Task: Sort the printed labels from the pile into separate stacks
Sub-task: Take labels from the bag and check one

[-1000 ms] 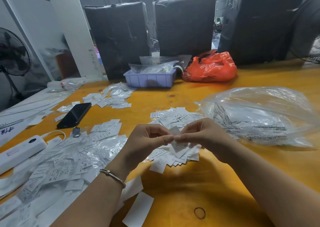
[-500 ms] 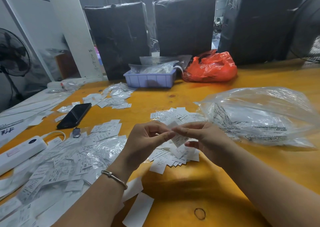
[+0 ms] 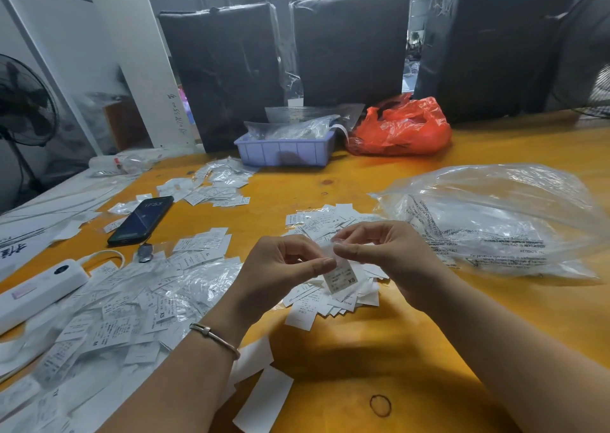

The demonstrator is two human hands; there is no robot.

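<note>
A small white printed label [image 3: 341, 276] marked XS hangs above the middle pile of labels [image 3: 310, 304] on the yellow table [image 3: 412, 350]. My left hand [image 3: 280, 267] pinches the label's top left edge between thumb and forefinger. My right hand [image 3: 379, 251] pinches its top right part, fingers curled. A wide spread of labels mixed with clear film [image 3: 109, 317] lies at the left. Two smaller groups of labels lie further back, a near group [image 3: 204, 244] and a far group [image 3: 214, 188].
A large clear plastic bag [image 3: 495, 221] lies at the right. A black phone [image 3: 142, 219] and a white power strip [image 3: 36, 289] lie at the left. A lilac tray [image 3: 284, 152] and a red bag [image 3: 402, 129] stand at the back. A rubber band [image 3: 380, 405] lies near me.
Both hands have risen a little from the middle pile and drawn slightly apart. The pinched label now hangs lower, with its printed face toward me.
</note>
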